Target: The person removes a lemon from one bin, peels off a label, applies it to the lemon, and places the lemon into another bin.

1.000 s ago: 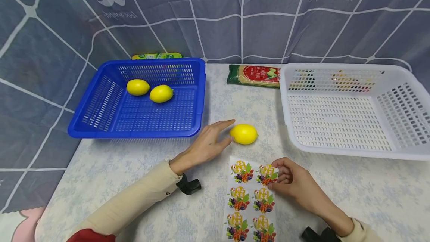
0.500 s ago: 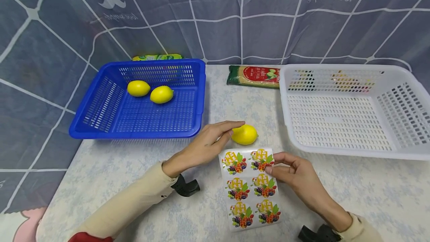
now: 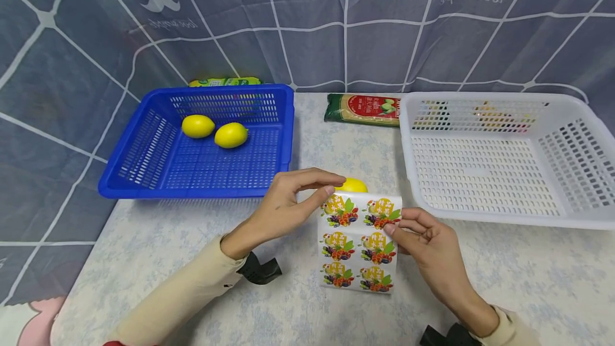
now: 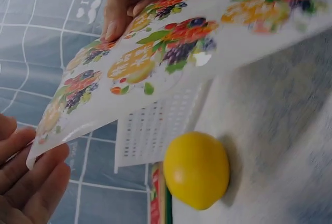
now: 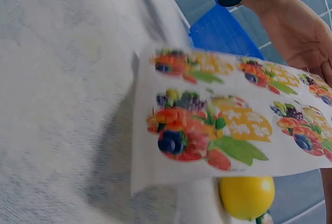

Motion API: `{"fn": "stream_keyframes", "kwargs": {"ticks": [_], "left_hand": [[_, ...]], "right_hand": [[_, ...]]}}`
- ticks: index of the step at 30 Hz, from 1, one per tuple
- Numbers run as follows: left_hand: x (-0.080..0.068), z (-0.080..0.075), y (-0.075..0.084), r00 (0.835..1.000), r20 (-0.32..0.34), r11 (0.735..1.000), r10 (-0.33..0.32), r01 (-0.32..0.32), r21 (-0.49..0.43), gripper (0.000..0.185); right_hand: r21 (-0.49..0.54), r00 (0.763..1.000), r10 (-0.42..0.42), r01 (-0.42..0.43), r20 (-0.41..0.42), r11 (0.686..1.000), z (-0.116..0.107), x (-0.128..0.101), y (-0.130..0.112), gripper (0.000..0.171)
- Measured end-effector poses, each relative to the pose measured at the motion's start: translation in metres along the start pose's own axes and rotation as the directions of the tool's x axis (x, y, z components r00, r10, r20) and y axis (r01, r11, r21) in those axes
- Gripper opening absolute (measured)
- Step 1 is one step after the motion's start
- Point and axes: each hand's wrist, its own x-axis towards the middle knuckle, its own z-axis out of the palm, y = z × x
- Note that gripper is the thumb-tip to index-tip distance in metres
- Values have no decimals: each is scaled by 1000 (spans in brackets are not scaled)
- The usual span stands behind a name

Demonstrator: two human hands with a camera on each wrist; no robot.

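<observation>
I note the white sheet of fruit stickers (image 3: 359,243) has lifted off the desk (image 3: 192,260), now pinched between left hand (image 3: 283,207) and right hand (image 3: 423,239), above the yellow lemon (image 3: 352,185).

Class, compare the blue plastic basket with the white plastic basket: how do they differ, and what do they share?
The blue plastic basket stands at the table's left side; the white plastic basket stands at the right. The blue basket holds two yellow lemons; the white basket shows nothing inside. The white basket looks larger. Both are rectangular, perforated and upright on the table.
</observation>
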Motion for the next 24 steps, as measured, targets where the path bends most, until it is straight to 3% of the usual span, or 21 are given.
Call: {"fn": "stream_keyframes", "kwargs": {"ticks": [9,17,24], "left_hand": [[-3,-2,3,994,-41,991,98,-94,91,22],[-1,-1,0,971,-72,965,228,-215,150,21],[1,1,-1,960,-56,949,274,-260,177,21]], "right_hand": [[23,998,-47,48,-37,999,0,0,-4,25],[12,998,-39,40,-48,999,-1,0,-5,27],[17,998,-36,37,-57,999,-2,1,-4,27]]}}
